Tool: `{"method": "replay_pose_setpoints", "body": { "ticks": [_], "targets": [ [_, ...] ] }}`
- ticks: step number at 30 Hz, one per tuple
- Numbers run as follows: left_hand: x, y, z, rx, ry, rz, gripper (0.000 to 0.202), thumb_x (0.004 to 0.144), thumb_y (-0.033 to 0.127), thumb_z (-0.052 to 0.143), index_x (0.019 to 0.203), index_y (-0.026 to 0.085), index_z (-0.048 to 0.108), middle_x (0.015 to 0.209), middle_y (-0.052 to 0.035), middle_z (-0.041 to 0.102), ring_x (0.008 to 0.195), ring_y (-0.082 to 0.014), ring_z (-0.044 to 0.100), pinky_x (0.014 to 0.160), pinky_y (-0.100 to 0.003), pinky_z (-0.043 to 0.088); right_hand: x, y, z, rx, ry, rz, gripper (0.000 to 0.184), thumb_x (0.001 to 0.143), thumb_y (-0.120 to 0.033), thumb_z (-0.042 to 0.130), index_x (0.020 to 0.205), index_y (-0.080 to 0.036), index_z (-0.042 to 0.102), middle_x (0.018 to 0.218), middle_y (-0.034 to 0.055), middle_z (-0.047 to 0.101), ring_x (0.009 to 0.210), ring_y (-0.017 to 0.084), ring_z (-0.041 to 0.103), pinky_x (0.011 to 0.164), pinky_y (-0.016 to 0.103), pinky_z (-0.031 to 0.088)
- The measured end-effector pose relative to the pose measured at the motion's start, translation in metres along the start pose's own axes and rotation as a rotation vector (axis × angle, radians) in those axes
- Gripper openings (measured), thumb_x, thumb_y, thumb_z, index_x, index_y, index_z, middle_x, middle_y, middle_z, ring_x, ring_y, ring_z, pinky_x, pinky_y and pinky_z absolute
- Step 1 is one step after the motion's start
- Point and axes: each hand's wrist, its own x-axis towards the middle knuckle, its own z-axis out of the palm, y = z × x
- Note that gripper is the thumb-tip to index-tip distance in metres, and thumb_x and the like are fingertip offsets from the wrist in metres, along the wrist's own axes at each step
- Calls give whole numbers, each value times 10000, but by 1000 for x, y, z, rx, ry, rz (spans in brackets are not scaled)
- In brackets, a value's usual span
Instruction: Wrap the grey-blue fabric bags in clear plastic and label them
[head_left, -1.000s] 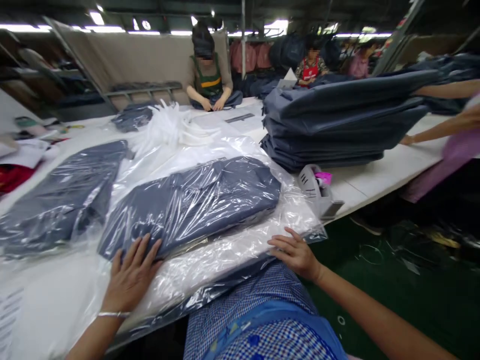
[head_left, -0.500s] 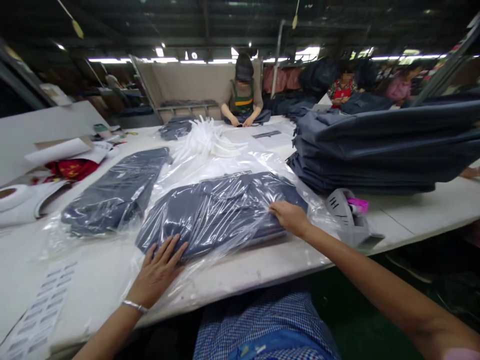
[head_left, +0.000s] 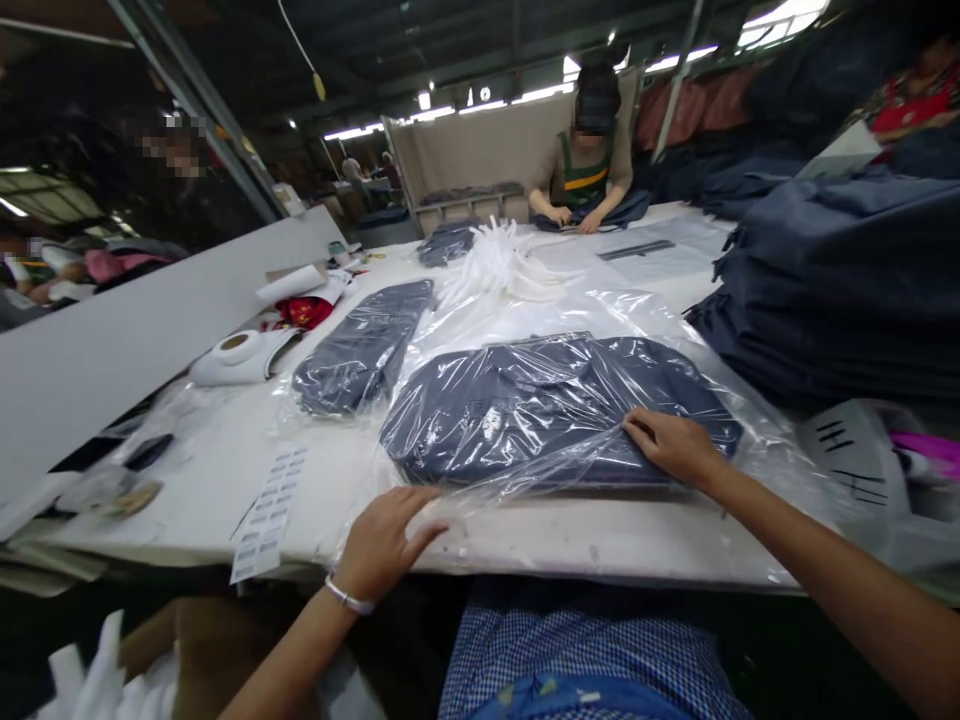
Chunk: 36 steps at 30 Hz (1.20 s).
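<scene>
Pinching clear film [head_left: 536, 474], apparently its edge

In front of you there is a white desk [head_left: 217, 470]. Near its front edge lies a dark blue bundle [head_left: 540, 400] in clear plastic, and on its left a second wrapped bundle [head_left: 367, 350]. A sheet of printed labels [head_left: 271, 510] reaches the front edge. Farther back on your left, you have a white roll [head_left: 240, 345] near a red cloth [head_left: 306, 312]. Behind the first bundle is a heap of white strips [head_left: 502, 265]. On your right stand a dark stack [head_left: 847, 290] and a translucent bin [head_left: 855, 470].
</scene>
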Motion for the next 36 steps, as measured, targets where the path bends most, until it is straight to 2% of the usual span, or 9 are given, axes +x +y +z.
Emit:
{"method": "replay_pose_setpoints", "body": {
  "ticks": [2,5,10,15,18,21,25,31,36],
  "targets": [
    [-11,12,5,64,-45,-46,483,851,467,615,1269,233,555,1017,-54,709,929,-228,656,817,-364,522,0,0,1,-5,2,9,251,925,-405,452,933,-253,651,862,8,722,714,194,643,590,282,358],
    [-17,14,7,121,-3,-62,303,904,330,558,1189,238,603,899,-31,703,820,-196,656,729,-316,517,0,0,0,-6,-11,30,250,927,-414,446,930,-257,640,872,1,722,723,198,645,590,284,355],
    [-4,-6,-15,57,124,74,228,956,283,474,1056,250,677,982,-25,693,906,-142,643,799,-236,500,1,2,3,22,-1,33,284,946,-429,414,947,-254,637,901,10,729,760,208,658,601,286,363],
    [18,-23,-36,-32,160,1,236,956,335,477,1056,261,678,1033,-15,681,927,-134,640,843,-226,484,0,4,5,35,2,50,346,959,-483,370,947,-252,627,873,14,723,736,221,659,600,295,372],
    [33,-26,-45,-116,92,-64,256,948,382,481,1008,247,689,1014,-15,685,900,-144,637,836,-240,480,-1,3,5,48,-12,56,342,964,-485,358,972,-264,619,900,11,721,770,233,664,616,303,382],
    [41,-25,-55,-213,-85,-121,267,863,435,612,1032,245,693,923,3,705,729,-133,613,708,-238,489,-1,3,4,65,-8,53,329,961,-476,369,964,-265,622,910,11,724,781,234,667,627,306,391],
    [37,-22,-65,-220,-299,-51,212,857,414,621,926,245,728,852,3,705,731,-142,621,690,-235,481,0,4,6,66,4,57,326,954,-475,382,948,-265,631,915,12,729,770,230,667,612,303,389],
    [22,-19,-61,-170,42,-62,237,924,390,520,1001,273,712,1106,-29,686,1033,-184,628,931,-309,474,0,7,10,93,31,47,340,943,-487,397,934,-256,645,885,20,733,744,219,662,598,294,390],
    [19,-4,-63,-336,-79,-115,160,896,364,568,847,226,632,1105,-22,709,1029,-187,648,928,-321,487,-1,6,11,82,30,76,335,947,-484,394,942,-263,646,883,8,730,753,218,662,594,292,384]
  ]
}}
